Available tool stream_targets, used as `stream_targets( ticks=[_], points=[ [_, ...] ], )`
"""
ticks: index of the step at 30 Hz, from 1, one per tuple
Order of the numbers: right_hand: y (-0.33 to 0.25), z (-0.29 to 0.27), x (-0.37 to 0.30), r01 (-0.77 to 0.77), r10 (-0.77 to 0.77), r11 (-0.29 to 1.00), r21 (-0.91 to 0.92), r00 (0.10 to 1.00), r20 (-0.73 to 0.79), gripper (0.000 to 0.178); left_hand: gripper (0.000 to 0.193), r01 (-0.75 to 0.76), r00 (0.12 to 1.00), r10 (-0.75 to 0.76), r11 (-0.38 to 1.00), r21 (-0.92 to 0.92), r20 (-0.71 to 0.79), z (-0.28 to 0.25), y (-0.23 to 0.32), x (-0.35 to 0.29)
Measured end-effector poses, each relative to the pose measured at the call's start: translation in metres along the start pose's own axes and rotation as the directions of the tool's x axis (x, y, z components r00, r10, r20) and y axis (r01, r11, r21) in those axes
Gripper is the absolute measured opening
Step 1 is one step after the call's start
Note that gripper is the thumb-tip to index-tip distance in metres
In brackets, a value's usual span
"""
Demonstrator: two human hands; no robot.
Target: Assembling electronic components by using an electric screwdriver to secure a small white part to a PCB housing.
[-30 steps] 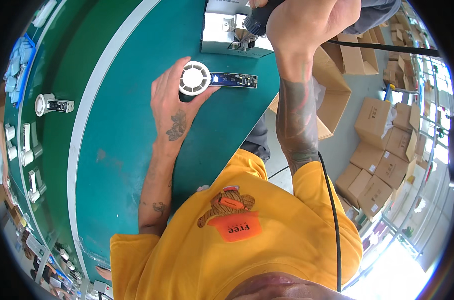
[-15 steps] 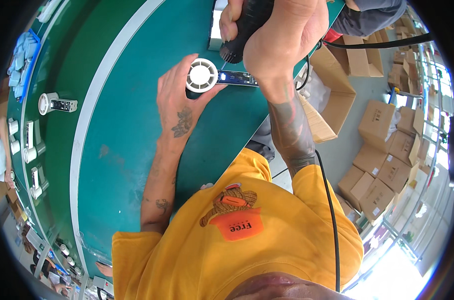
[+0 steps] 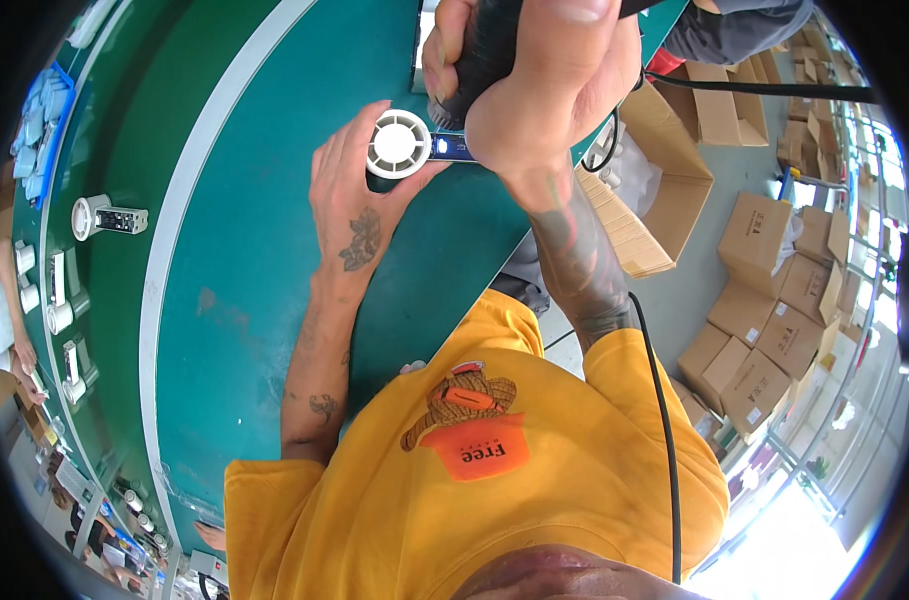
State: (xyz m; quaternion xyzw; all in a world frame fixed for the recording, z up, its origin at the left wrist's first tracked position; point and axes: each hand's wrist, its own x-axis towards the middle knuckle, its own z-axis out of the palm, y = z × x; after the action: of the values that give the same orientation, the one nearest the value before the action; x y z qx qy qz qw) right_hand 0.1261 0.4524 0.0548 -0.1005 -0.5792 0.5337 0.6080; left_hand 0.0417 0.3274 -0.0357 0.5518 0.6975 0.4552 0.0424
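Note:
My left hand (image 3: 353, 190) is wrapped round a white device with a round, spoked head (image 3: 398, 144), held over the green table. From the head a narrow dark circuit board (image 3: 447, 147) with a small bright light extends to the right. My right hand (image 3: 555, 95) grips a black electric screwdriver (image 3: 487, 55) above the board, its lower end close to the board beside the round head. The right hand hides the board's far end, and I cannot tell whether the bit touches it.
A green conveyor (image 3: 125, 290) runs along the left, carrying similar white devices (image 3: 92, 218). A blue tray (image 3: 50, 135) of light-blue parts lies beyond it. Open cardboard boxes (image 3: 665, 190) stand right of the table, with a black cable (image 3: 765, 88) above them. Another person's hand (image 3: 25, 368) shows far left.
My right hand and the screwdriver have shifted left, covering more of the board. My left hand has moved slightly left and up with the device. At far left, the other person's hand has come lower.

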Motion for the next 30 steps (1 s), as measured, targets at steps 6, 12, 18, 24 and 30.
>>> stream_targets(
  ticks=[6,12,18,24,30],
  points=[
    [-0.011,0.004,0.001,-0.104,0.101,0.994,-0.030,0.993,-0.065,0.040,0.072,0.033,0.999,-0.033,0.999,0.003,0.025,0.002,0.004,0.004],
    [-0.060,0.012,0.050,-0.109,0.096,0.992,-0.065,0.977,-0.188,0.052,0.073,0.015,1.000,-0.015,1.000,0.016,0.009,0.007,0.004,0.006],
    [-0.024,-0.015,0.083,0.208,-0.228,0.938,-0.277,0.973,-0.041,0.042,0.073,-0.020,1.000,0.020,1.000,-0.004,-0.002,0.014,0.004,0.010],
    [-0.042,-0.003,0.071,0.163,-0.197,0.955,-0.246,0.973,-0.122,0.040,0.072,-0.014,1.000,0.015,1.000,-0.021,0.018,0.016,0.009,0.013],
    [-0.064,0.015,0.052,-0.284,0.258,0.959,-0.017,0.893,-0.369,0.061,0.072,-0.004,1.000,0.004,1.000,0.027,0.001,0.017,0.006,0.016]
  ],
)
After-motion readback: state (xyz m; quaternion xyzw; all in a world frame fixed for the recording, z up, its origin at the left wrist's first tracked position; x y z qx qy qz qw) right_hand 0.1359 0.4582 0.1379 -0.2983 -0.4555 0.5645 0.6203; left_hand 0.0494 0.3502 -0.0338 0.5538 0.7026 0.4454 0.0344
